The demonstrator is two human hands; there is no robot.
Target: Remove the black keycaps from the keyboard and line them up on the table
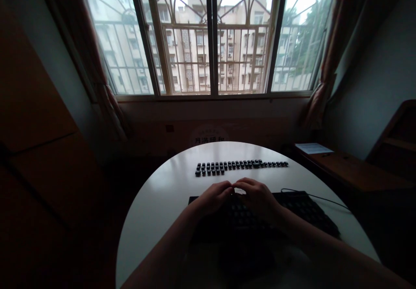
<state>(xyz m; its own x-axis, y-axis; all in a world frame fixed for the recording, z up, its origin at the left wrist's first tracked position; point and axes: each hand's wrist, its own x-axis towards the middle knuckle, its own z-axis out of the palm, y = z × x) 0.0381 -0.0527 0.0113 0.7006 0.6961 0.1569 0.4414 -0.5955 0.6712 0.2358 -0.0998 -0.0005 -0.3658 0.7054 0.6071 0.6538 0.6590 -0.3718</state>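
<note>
A black keyboard (302, 209) lies on the round white table in front of me, with its cable running off to the right. Over its back edge, my left hand (217, 196) and my right hand (256, 193) meet at the fingertips. Both hands are closed, fingers bent and drawn together. Anything between the fingertips is too small and dark to make out. Beyond the hands, loose black keycaps (240, 165) stand in a long row, with a shorter row at its left end. My hands and forearms cover part of the keyboard.
The round white table (152, 211) has a curved edge. A thin black cable (320, 197) crosses its right side. To the right, a low wooden cabinet (351, 172) bears a sheet of paper (313, 148). A barred window (211, 59) with curtains is ahead. The room is dim.
</note>
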